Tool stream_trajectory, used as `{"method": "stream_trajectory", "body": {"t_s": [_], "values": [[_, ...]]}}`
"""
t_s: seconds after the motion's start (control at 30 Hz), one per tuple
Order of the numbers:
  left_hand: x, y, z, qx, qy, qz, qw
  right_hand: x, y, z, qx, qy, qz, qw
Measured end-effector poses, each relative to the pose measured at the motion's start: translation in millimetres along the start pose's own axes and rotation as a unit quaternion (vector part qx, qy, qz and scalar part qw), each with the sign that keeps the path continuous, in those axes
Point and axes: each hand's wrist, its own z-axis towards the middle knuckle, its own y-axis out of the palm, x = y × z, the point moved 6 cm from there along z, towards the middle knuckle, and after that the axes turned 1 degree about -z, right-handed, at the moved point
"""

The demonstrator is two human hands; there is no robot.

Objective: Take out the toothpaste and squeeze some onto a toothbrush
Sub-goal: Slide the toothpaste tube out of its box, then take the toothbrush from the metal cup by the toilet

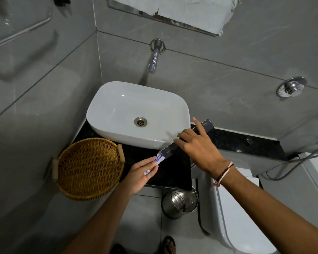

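A long dark navy box (206, 125) is held slantwise above the black counter, with my right hand (196, 149) wrapped over its middle. From the box's open lower-left end a small white and blue toothpaste tube (157, 160) sticks out. My left hand (141, 174) pinches that tube between thumb and fingers, palm up. Part of the tube lies hidden in my fingers. No toothbrush is visible.
A white basin (103, 107) sits on the black counter (174, 173) under a wall tap (154, 59). An empty wicker basket (88, 167) stands at the counter's left. A steel bin (178, 204) and a white toilet (237, 217) are below.
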Motion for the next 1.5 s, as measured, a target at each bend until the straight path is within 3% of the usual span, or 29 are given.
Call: {"method": "stream_trajectory", "body": {"t_s": [0.27,0.43,0.53,0.67,0.8,0.9,1.0,1.23,1.5], "values": [[4.6,-13.8,-1.6,0.062,0.014,0.129,0.990,27.7,28.8,-34.4,-0.039,0.124,0.044,0.991],[9.1,-7.3,4.4,0.096,0.033,0.196,0.975,48.8,83.7,-88.5,-0.084,0.274,0.150,0.946],[3.0,7.0,11.3,0.099,0.030,0.226,0.969,52.2,129.8,-131.0,-0.125,0.380,0.264,0.877],[-16.2,38.7,29.4,0.102,0.031,0.281,0.954,48.0,204.7,-190.0,-0.158,0.510,0.408,0.741],[-35.0,70.8,51.9,0.112,0.056,0.325,0.937,41.1,275.5,-219.7,-0.150,0.598,0.496,0.611],[-46.3,88.7,65.9,0.115,0.079,0.333,0.932,38.6,326.5,-220.4,-0.162,0.620,0.534,0.552],[-58.4,102.5,80.8,0.112,0.095,0.335,0.931,36.2,373.6,-211.9,-0.177,0.622,0.552,0.526],[-71.6,126.5,108.7,0.129,0.117,0.369,0.913,27.9,450.4,-187.2,-0.221,0.620,0.556,0.508],[-74.5,127.8,118.3,0.152,0.127,0.384,0.902,11.0,496.7,-197.1,-0.311,0.597,0.567,0.475]]}}
